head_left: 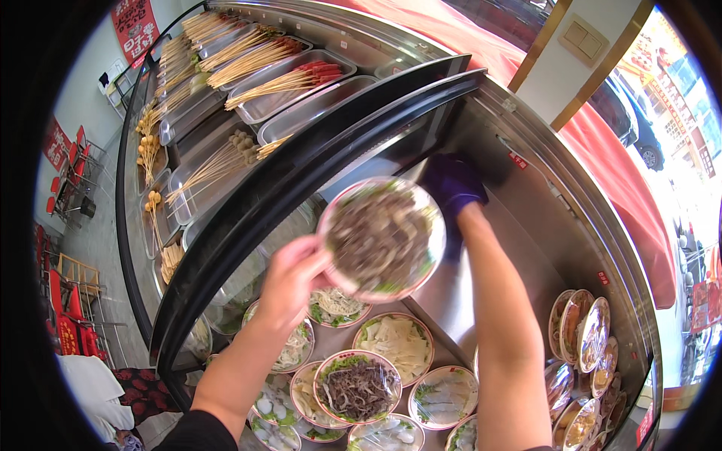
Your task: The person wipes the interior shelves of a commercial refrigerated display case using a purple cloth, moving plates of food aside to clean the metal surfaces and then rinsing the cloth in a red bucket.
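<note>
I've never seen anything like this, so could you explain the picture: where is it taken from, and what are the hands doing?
No machine does the handling here; a person does. A wide-angle camera worn on the person's head looks down, which is why straight edges bend. The left hand holds a plate of dark food strips by its edge. The right hand reaches into a metal case; it shows dark purple, but I can't tell whether that is a glove or a cloth. Lower in the picture are more plates of food. At the upper left, skewers lie in trays.
</note>
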`<action>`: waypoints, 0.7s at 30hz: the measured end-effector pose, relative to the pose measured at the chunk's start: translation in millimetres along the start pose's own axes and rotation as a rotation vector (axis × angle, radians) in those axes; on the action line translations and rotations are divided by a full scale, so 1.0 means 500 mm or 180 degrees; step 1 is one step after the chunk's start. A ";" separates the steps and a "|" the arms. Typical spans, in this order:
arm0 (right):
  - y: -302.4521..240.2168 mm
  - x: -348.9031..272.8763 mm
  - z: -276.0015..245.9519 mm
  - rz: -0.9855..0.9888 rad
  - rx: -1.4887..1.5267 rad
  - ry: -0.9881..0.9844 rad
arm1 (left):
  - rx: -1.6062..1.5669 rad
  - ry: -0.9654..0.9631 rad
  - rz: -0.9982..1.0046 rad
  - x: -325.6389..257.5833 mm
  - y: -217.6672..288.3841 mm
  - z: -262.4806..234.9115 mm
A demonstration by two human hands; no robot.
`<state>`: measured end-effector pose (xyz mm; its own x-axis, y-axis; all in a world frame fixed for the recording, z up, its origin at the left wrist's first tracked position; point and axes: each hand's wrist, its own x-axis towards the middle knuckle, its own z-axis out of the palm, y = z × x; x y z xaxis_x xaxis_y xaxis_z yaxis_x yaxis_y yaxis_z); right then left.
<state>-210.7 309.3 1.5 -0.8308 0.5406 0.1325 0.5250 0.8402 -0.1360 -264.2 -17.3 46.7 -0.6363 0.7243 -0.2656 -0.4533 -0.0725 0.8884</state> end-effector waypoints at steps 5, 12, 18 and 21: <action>-0.123 -0.047 -0.002 -0.0148 0.0680 0.0556 | 0.0173 0.0543 -0.0083 -0.159 0.008 -0.129; -0.278 -0.254 -0.025 -0.1535 0.1618 0.0869 | 0.0112 0.0500 -0.0233 -0.205 0.033 -0.131; -0.251 -0.402 -0.068 -0.0888 0.1919 0.1619 | 0.0221 0.0363 0.0009 -0.189 0.067 -0.102; -0.173 -0.387 -0.076 0.0458 0.0017 0.1168 | 0.0007 0.0183 -0.0052 -0.132 0.037 -0.077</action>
<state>-88.2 133.5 24.8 -0.6270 0.6331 0.4539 0.6294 0.7550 -0.1838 -254.8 -92.9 66.1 -0.6638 0.6847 -0.3011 -0.4626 -0.0595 0.8846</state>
